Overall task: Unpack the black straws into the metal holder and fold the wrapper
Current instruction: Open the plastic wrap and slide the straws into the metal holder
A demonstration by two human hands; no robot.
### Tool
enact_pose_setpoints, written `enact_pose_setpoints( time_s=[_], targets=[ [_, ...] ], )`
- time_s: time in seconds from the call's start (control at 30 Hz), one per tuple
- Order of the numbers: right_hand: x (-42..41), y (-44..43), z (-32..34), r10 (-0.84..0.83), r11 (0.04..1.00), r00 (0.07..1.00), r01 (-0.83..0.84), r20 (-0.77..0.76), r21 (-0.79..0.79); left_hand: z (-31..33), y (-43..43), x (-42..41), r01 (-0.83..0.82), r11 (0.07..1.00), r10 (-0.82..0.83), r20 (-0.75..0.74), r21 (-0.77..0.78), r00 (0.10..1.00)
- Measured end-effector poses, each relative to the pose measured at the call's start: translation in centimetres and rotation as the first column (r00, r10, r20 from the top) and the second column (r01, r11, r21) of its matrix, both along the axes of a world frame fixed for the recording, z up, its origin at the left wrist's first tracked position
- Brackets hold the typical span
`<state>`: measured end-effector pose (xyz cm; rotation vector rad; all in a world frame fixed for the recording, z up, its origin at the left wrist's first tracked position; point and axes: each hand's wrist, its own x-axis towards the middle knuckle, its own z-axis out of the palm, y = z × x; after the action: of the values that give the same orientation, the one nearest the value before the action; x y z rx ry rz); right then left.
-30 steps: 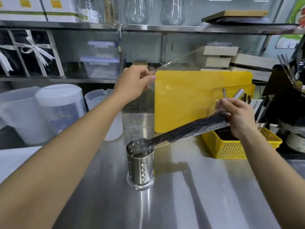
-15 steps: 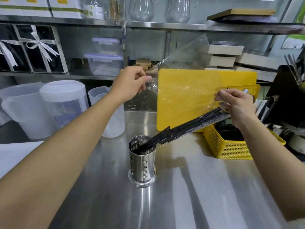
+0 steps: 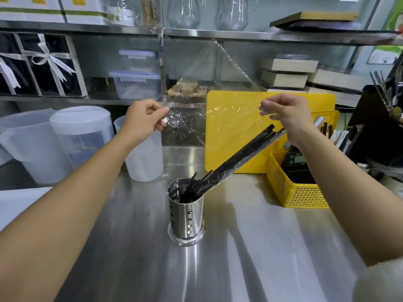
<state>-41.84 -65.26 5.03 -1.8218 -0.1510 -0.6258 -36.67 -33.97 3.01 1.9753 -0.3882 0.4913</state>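
A perforated metal holder stands upright on the steel counter. Several black straws lean out of it to the upper right, their lower ends inside the holder. A clear plastic wrapper is stretched in the air above the straws. My left hand pinches its crumpled left corner. My right hand pinches its right edge, just above the straws' upper ends. The wrapper's top corner stands up toward the shelf.
A yellow cutting board leans behind the straws. A yellow mesh basket with a small scale sits at the right. Translucent plastic jugs stand at the left. Shelves with boxes and containers run along the back.
The straws have slid out of the wrapper and rest in the holder on their own. My right hand let go of the bundle and rose, and the wrapper now spreads between both hands.
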Motion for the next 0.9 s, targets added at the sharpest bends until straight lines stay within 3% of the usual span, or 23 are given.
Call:
enact_pose_setpoints(
  time_s=[0.4,0.7,0.8,0.9],
  targets=[
    [1.3,5.1,2.7,0.055,0.974,0.998,-0.046,0.037,-0.222,-4.7,3.8,-0.5,-0.045,0.981,0.042,-0.017,-0.190,0.999],
    [1.3,7.3,3.4,0.019,0.926,0.997,0.009,0.071,-0.378,-6.2,4.3,-1.0,-0.057,0.939,0.058,-0.008,-0.340,0.998],
    [1.0,7.3,3.3,-0.004,0.925,0.992,0.053,0.129,-0.375,-6.3,4.3,-1.3,-0.051,0.920,0.058,0.005,-0.388,0.998],
    [0.7,6.8,2.8,-0.049,0.958,0.976,0.107,0.213,-0.267,-6.8,4.3,-1.5,-0.032,0.903,0.039,0.007,-0.428,0.999]
  ],
)
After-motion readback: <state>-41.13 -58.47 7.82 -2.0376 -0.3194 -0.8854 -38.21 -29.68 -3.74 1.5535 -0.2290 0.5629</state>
